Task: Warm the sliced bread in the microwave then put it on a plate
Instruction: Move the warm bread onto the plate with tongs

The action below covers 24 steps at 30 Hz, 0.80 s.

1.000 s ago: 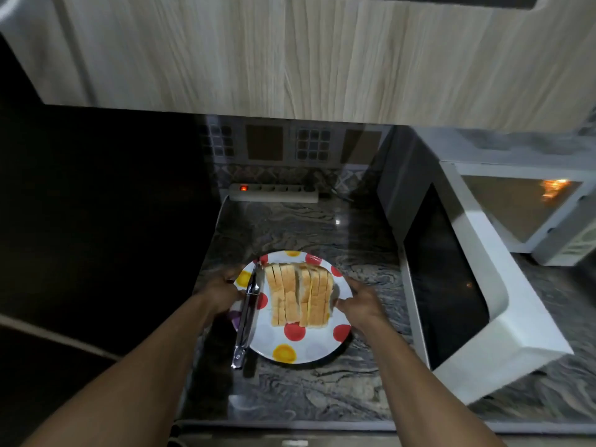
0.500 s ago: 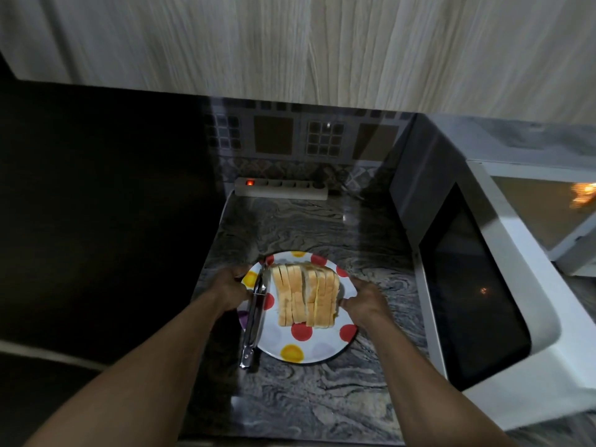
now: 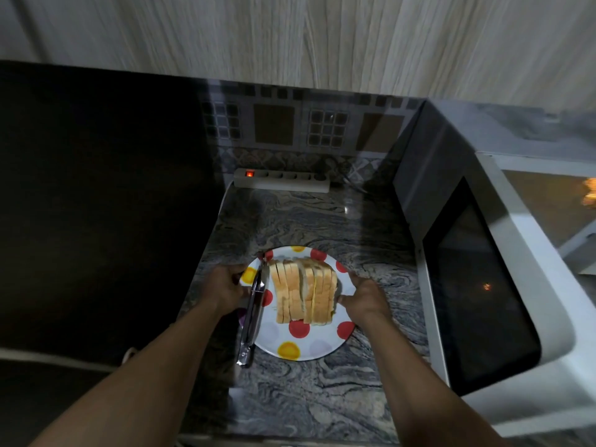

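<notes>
The surface (image 3: 306,398) was polished veined stone, glossy. The plate (image 3: 322,348) looked smooth and glazed. The tongs (image 3: 253,314) were shiny bare metal. The sliced bread (image 3: 303,295) was matt and porous. The microwave (image 3: 532,253) had a smooth plastic-looking casing, its door (image 3: 467,285) dark glossy glass. The cabinet (image 3: 290,37) showed matt wood grain. The power strip (image 3: 283,182) looked plastic.

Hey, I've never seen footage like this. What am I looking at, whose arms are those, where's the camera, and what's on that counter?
There is no machine here: the arms belong to a person doing a kitchen job. Every picture comes from one wide-angle camera worn on the head, looking down, so the arms reach in from the bottom. On or just above the marbled countertop is a polka-dot plate carrying a row of sliced bread, with metal tongs along its left edge. The left hand and right hand each have a grip on the plate's rim, on opposite sides. At the right stands a white microwave with its door open. A power strip lies at the back.
</notes>
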Available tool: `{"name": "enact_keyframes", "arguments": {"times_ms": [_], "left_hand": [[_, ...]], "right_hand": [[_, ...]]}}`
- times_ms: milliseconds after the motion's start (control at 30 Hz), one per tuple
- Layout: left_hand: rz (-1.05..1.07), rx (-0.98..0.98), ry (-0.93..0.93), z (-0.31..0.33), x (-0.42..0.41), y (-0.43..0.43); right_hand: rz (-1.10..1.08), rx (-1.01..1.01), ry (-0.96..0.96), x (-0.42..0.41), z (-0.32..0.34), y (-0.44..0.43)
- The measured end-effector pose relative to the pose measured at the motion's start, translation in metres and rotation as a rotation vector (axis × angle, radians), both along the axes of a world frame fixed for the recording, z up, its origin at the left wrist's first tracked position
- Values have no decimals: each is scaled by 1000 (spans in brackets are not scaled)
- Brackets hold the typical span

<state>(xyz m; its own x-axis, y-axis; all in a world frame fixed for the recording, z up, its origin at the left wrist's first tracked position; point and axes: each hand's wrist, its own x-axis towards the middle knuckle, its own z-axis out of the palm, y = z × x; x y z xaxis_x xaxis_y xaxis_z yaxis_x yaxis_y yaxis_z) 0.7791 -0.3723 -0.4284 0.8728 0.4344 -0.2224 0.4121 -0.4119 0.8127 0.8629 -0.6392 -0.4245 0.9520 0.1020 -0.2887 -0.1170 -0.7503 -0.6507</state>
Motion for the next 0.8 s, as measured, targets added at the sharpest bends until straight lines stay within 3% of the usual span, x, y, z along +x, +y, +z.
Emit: {"name": "enact_keyframes", "arguments": {"times_ms": [167,467,800], "left_hand": [[-19,36,42,-4,-1,6],[93,400,92,21,-7,-7],[-55,459,-149,105,8,-63]], "right_hand": [[11,-16,24,-3,7,0],[-31,-120,4,-29,37,-2],[-70,-277,-138,-81,132,-6]]}}
